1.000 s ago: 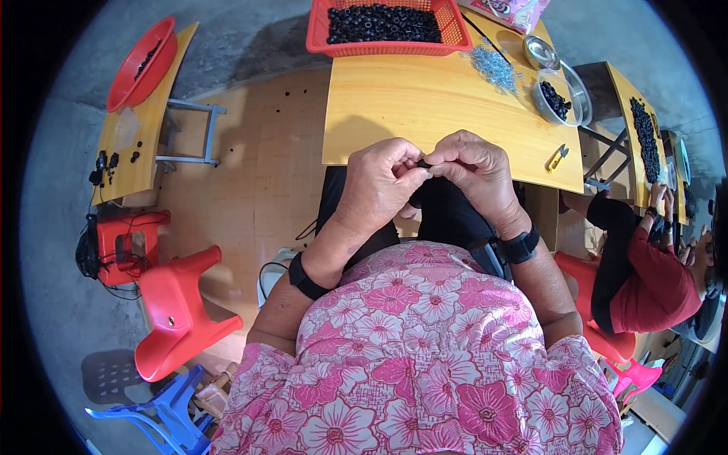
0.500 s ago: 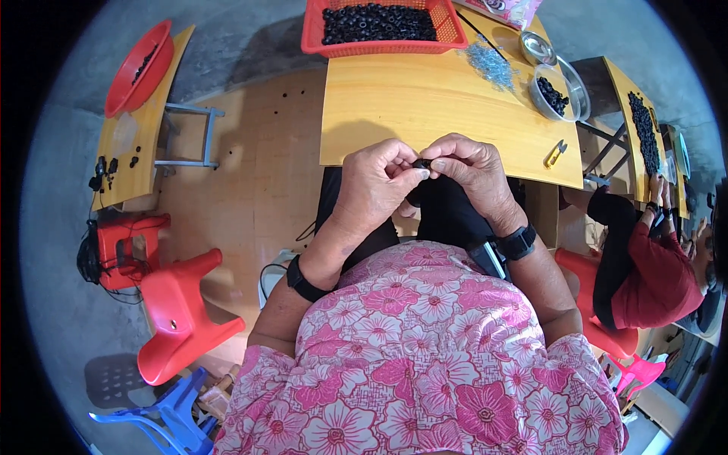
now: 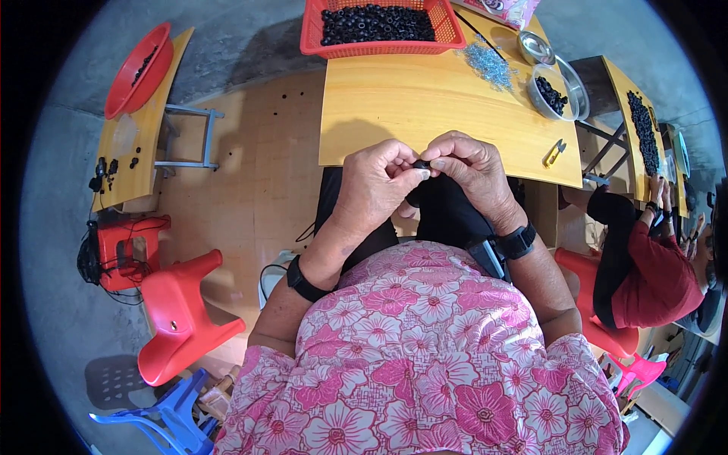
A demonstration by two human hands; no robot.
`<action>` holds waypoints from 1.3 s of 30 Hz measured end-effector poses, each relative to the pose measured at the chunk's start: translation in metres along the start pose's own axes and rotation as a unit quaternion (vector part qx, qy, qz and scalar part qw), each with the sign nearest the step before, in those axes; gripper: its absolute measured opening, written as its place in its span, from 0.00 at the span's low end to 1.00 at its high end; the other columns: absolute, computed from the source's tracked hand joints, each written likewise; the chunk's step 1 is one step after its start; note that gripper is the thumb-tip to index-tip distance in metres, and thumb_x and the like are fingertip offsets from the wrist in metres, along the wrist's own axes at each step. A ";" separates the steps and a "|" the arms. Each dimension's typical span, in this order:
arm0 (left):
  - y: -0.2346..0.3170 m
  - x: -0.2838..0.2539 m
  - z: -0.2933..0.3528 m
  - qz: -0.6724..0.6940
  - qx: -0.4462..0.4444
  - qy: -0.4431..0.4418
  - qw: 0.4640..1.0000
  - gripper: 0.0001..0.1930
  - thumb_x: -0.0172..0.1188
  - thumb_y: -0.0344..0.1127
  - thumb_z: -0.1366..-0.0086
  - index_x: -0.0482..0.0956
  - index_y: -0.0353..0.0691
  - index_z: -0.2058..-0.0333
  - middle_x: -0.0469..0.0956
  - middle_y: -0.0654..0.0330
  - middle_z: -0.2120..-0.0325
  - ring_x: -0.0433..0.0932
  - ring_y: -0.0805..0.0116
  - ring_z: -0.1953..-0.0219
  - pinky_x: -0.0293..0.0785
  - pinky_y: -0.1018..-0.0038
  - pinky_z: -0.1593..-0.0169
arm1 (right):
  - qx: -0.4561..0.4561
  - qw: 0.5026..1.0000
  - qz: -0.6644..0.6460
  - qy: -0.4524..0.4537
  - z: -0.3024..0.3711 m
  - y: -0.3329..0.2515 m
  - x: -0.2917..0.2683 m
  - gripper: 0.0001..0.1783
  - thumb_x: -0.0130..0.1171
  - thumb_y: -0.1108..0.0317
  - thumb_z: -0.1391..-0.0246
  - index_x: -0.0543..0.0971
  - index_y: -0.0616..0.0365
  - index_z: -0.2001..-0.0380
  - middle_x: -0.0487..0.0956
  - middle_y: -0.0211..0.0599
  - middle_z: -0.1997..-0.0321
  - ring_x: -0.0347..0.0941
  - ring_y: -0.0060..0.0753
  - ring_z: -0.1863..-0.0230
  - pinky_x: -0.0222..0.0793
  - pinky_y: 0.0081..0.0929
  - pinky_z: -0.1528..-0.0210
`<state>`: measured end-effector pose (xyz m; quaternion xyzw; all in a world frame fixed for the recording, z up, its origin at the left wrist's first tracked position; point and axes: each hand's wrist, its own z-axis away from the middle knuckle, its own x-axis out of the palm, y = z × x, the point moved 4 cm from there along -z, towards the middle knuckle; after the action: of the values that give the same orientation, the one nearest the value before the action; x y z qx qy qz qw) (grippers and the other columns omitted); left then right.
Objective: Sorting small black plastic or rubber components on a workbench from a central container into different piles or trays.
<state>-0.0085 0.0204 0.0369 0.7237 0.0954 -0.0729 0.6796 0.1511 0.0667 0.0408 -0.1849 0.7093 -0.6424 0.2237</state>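
Observation:
Just past the near edge of the yellow table point(image 3: 394, 98), a small black ring-shaped part point(image 3: 422, 164) is pinched between the fingertips of both hands. My left hand point(image 3: 377, 180) grips it from the left with thumb and forefinger. From the right, my right hand point(image 3: 472, 168) holds it the same way, and the fingers cover most of the part. On the table a red plastic basket point(image 3: 379, 51) holds many similar black parts. Small clear-blue pieces point(image 3: 489, 65) lie in a pile right of it. A clear bowl point(image 3: 563, 113) has more black parts.
Yellow thread snips point(image 3: 555, 154) lie near the table's right corner. A metal bowl point(image 3: 536, 48) stands at the back. A red basin point(image 3: 138, 70) rests on the left table, above red stools point(image 3: 186, 315). A person in red point(image 3: 660, 280) works at the right table.
Hardly anything differs. Both hands keep their pinch on the black part in the same spot, and the view has shifted very slightly.

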 end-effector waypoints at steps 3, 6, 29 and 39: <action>-0.001 0.001 0.000 0.004 -0.002 -0.001 1.000 0.05 0.65 0.23 0.46 0.78 0.34 0.71 0.81 0.63 0.76 0.77 0.82 0.74 0.74 0.83 0.69 | -0.019 1.000 0.004 -0.006 -0.001 0.002 0.000 0.06 0.60 0.74 0.45 0.81 0.62 0.63 0.76 0.30 0.68 0.74 0.20 0.66 0.71 0.17 0.59; -0.002 0.001 0.002 0.005 -0.006 -0.003 1.000 0.05 0.65 0.24 0.46 0.78 0.34 0.71 0.81 0.63 0.76 0.77 0.82 0.74 0.74 0.83 0.69 | 0.003 1.000 -0.005 -0.007 0.000 0.005 0.000 0.06 0.60 0.74 0.45 0.81 0.62 0.64 0.76 0.29 0.68 0.74 0.19 0.66 0.71 0.18 0.60; -0.004 0.006 0.003 0.099 -0.035 -0.020 0.994 0.04 0.64 0.24 0.42 0.77 0.34 0.69 0.81 0.63 0.73 0.77 0.82 0.71 0.74 0.84 0.67 | 0.017 1.000 -0.023 0.010 0.000 0.001 0.000 0.07 0.60 0.73 0.45 0.83 0.62 0.64 0.77 0.31 0.69 0.74 0.20 0.68 0.73 0.19 0.66; -0.006 0.007 0.005 0.129 -0.050 -0.038 0.990 0.04 0.64 0.25 0.41 0.77 0.34 0.68 0.81 0.63 0.71 0.77 0.82 0.69 0.74 0.84 0.66 | 0.031 0.999 -0.034 -0.017 -0.003 0.002 -0.003 0.07 0.63 0.70 0.47 0.83 0.62 0.67 0.77 0.30 0.71 0.73 0.19 0.69 0.71 0.18 0.64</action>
<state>-0.0034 0.0162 0.0293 0.6915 -0.0212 -0.0071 0.7221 0.1521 0.0714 0.0388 -0.2127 0.6786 -0.6679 0.2194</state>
